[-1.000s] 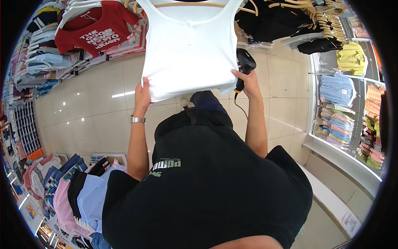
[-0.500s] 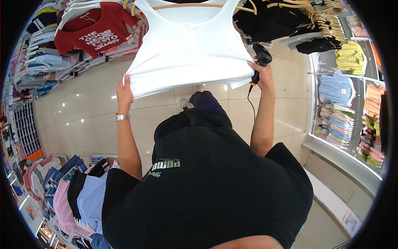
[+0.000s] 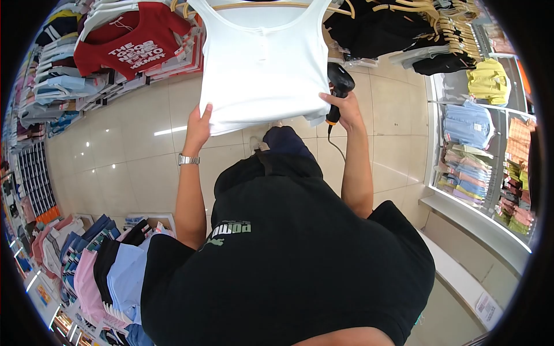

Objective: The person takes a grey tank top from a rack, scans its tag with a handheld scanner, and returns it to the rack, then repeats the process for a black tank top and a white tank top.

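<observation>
A white sleeveless top (image 3: 262, 69) hangs on a wooden hanger (image 3: 259, 6) at the top centre. My left hand (image 3: 199, 127) pinches its lower left corner, thumb on the front of the fabric. At the lower right corner my right hand (image 3: 344, 108) holds the hem between thumb and fingers. That hand also has a black handheld scanner (image 3: 340, 83) with an orange band and a cable, upright beside the top. The fingers behind the fabric are partly hidden.
A red printed T-shirt (image 3: 130, 43) hangs at the upper left. Black garments (image 3: 381, 29) hang at the upper right. Folded clothes (image 3: 124, 274) lie at the lower left. Shelves with a blue shirt (image 3: 468, 126) stand at the right. Tiled floor (image 3: 127, 150) lies below.
Both hands have moved inward, closer together, and the top's hem is less stretched. The scanner has shifted left with my right hand.
</observation>
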Demonstrator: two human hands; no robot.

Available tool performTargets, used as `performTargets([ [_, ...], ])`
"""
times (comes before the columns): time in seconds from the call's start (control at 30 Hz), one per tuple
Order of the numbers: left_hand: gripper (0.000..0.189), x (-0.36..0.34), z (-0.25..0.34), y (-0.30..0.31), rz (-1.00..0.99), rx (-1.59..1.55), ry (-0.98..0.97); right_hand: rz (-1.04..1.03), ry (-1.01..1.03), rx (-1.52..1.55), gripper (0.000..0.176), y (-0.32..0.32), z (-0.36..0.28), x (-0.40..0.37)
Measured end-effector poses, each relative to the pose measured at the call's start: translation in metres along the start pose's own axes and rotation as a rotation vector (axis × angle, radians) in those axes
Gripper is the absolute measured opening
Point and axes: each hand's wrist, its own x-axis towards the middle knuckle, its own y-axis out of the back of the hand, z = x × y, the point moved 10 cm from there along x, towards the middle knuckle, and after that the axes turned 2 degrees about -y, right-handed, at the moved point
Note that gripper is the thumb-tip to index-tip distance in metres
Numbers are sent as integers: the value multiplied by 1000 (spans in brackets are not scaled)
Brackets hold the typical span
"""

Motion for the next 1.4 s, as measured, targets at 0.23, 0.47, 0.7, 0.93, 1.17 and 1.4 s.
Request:
performTargets([
  [0.23,38,-5,-19,-17,-90,-58,133,-25,101,58,46,-9,-9,-9],
  [0.47,35,-12,-23,-21,-23,-59,112,16,195,-146,34,-5,-12,-9],
  [0.7,33,-10,-61,-19,14,-6,271,90,163,-240,34,5,1,-5],
  [0.93,31,-1,-90,2,131,60,254,268,157,-136,33,40,8,15],
  [1.17,28,8,-95,-35,-16,88,310,158,124,-258,32,23,11,31],
  [1.4,46,59,-59,-68,-59,323,26,90,161,-298,33,9,13,61],
])
